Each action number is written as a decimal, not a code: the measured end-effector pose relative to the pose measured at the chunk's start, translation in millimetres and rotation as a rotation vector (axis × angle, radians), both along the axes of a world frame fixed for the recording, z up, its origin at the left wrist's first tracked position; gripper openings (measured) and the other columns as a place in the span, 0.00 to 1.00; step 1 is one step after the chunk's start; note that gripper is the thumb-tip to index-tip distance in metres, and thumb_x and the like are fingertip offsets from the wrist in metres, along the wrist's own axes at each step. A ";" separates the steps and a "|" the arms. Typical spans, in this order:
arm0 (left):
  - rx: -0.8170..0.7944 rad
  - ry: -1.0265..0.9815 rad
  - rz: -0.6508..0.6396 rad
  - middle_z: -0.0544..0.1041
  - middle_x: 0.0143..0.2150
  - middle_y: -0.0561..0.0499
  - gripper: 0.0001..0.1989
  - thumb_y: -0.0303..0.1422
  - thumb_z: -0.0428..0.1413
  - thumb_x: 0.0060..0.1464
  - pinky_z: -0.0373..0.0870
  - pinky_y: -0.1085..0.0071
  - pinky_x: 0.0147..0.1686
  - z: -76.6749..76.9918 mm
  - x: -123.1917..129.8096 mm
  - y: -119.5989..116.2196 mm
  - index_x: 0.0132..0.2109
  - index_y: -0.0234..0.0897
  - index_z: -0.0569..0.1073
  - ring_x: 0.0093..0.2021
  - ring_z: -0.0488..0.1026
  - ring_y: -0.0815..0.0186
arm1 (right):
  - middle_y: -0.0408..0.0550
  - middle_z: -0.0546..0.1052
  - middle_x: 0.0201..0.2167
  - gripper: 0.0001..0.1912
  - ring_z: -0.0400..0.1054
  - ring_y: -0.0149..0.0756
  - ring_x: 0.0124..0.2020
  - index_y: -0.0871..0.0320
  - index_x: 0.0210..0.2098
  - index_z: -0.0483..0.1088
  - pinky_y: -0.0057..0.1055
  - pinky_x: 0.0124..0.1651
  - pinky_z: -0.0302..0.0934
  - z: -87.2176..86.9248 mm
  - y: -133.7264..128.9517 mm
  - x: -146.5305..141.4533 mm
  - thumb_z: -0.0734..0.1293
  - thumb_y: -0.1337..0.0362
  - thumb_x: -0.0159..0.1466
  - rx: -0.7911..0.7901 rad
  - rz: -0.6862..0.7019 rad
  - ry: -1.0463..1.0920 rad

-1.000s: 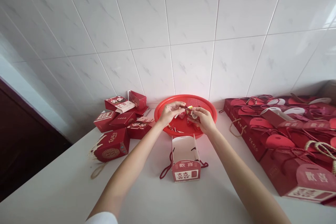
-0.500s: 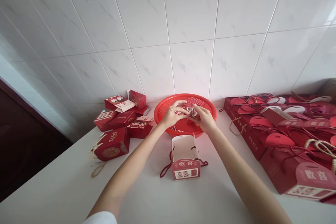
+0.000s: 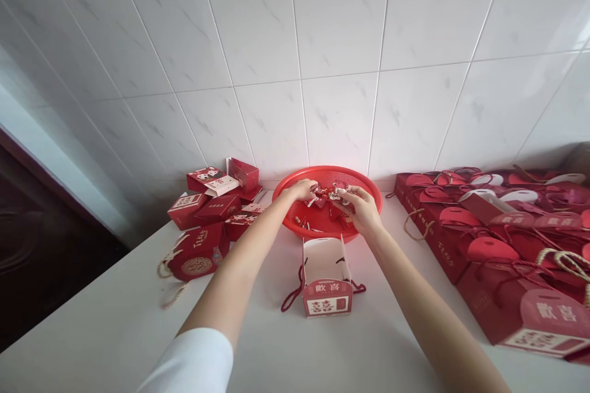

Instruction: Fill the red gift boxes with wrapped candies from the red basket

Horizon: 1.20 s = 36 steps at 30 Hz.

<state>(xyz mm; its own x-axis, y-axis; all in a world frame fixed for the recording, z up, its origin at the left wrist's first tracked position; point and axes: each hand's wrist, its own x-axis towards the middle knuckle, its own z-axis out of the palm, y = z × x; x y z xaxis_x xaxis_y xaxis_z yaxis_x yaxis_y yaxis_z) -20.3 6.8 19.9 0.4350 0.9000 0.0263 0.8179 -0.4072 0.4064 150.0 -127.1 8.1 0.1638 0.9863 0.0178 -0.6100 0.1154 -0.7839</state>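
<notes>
A red plastic basket (image 3: 322,234) stands against the wall with small red wrapped pieces (image 3: 348,219) inside. Over its right half, my right hand (image 3: 362,207) is closed on red and white wrapped pieces (image 3: 338,191). My left hand (image 3: 303,190) reaches into the basket's left side, its fingers closed at a red wrapped piece (image 3: 316,200). In front of the basket, an open red box (image 3: 327,302) with dark red cord handles shows its white inside, and nothing is seen in it.
Several red boxes (image 3: 198,255) lie loosely piled at the left, some with pale rope handles. Rows of red boxes (image 3: 498,295) with cords fill the right side. A tiled wall (image 3: 336,116) rises behind the white table (image 3: 258,344).
My hands have moved apart. My left hand has shifted left and down into the basket, while the right stays over the right half with wrapped pieces. The view has shifted slightly.
</notes>
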 end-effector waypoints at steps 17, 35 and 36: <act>-0.154 0.443 -0.036 0.81 0.33 0.47 0.13 0.41 0.64 0.43 0.70 0.70 0.29 -7.2 14.0 -13.6 0.34 0.36 0.78 0.33 0.77 0.59 | 0.42 0.78 0.27 0.18 0.74 0.33 0.33 0.57 0.23 0.69 0.34 0.42 0.76 0.1 1.6 -1.8 0.81 0.67 0.41 0.004 -0.075 0.052; -0.011 0.432 -0.126 0.79 0.30 0.51 0.07 0.30 0.59 0.42 0.69 0.72 0.32 -21.5 16.4 -7.7 0.32 0.39 0.78 0.32 0.75 0.64 | 0.42 0.77 0.26 0.19 0.74 0.35 0.33 0.56 0.23 0.69 0.34 0.41 0.76 -0.5 0.9 -0.3 0.81 0.65 0.39 0.020 -0.077 0.043; 0.009 0.428 -0.118 0.79 0.30 0.50 0.05 0.30 0.58 0.42 0.69 0.71 0.31 -20.6 16.9 -9.1 0.31 0.38 0.78 0.32 0.74 0.63 | 0.41 0.77 0.25 0.19 0.74 0.35 0.33 0.56 0.23 0.68 0.34 0.41 0.76 0.0 0.4 -0.5 0.81 0.65 0.39 0.020 -0.079 0.042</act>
<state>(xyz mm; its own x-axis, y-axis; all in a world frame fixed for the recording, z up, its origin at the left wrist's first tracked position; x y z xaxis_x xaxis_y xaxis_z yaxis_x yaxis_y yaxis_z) -3.4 -2.3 -0.7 0.5080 0.8442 -0.1710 0.8596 -0.5096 0.0376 149.5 -126.8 8.1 0.2420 0.9698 0.0293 -0.6308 0.1802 -0.7548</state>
